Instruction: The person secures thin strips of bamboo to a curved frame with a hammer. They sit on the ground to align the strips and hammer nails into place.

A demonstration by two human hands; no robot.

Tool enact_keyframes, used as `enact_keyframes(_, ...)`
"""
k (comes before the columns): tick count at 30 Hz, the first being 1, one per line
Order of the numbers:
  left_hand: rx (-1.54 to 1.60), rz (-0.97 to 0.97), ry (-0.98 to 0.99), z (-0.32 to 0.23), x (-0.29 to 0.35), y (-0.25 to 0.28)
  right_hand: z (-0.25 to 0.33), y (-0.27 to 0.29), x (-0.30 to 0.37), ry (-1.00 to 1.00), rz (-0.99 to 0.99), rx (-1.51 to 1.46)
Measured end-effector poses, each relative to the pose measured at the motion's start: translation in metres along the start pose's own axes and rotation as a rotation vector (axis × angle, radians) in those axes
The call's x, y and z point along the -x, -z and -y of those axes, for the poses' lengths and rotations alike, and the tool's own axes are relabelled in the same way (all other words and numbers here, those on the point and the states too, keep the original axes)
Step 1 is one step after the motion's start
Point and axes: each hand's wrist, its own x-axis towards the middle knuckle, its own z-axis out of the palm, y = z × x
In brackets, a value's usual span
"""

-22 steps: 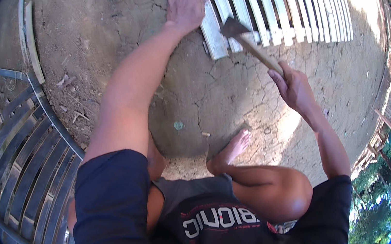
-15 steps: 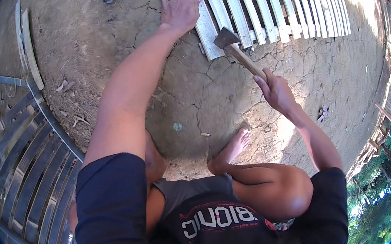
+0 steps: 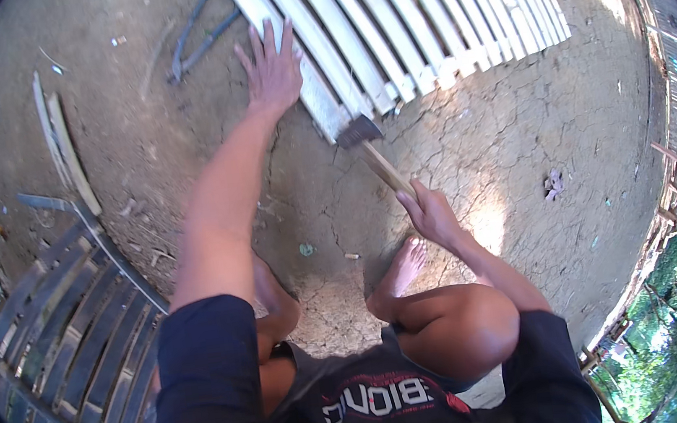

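Fingers of the right hand [image 3: 432, 215] curled around the wooden handle of a hatchet [image 3: 379, 159], its dark head at the near end of the leftmost slat [image 3: 320, 110], contact impossible to tell. Farther left, fingers of the left hand [image 3: 274, 84] spread, palm down along that slat's outer edge. Beyond, a pale slatted panel [image 3: 385, 15] reaching right across cracked ground [image 3: 465, 141]; far left, a pincer-like tool [image 3: 211, 38]. Hatchet probably stiff and head-heavy, best gripped low on the handle. Slats apparently light, firm, perhaps prone to splitting; best steadied well away from the blade.
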Motion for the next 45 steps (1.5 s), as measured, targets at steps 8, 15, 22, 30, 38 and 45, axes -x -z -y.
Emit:
enact_keyframes(8,0.227,0.605,-0.013,-0.015,0.092,0.139,-0.080,0.115,0.154,-0.386,-0.129,0.214)
enact_keyframes(15,0.275,0.995,0.793,0.063,0.344,0.346,-0.105,0.148,0.332,-1.175,0.129,-0.143)
enact_keyframes(22,0.859,0.542,1.559,-0.024,0.462,0.501,0.017,0.225,0.443,-1.073,0.348,-0.267)
enact_keyframes(30,1.202,0.806,1.620,-0.126,0.315,0.538,0.128,0.356,0.341,-0.954,0.174,-0.288)
enact_keyframes(38,1.096,0.752,1.333,-0.094,0.207,0.530,0.211,0.448,0.192,-0.824,-0.061,-0.292)
enact_keyframes(45,0.999,0.409,1.404,-0.079,0.094,0.521,0.278,0.516,0.055,-0.667,-0.037,-0.290)
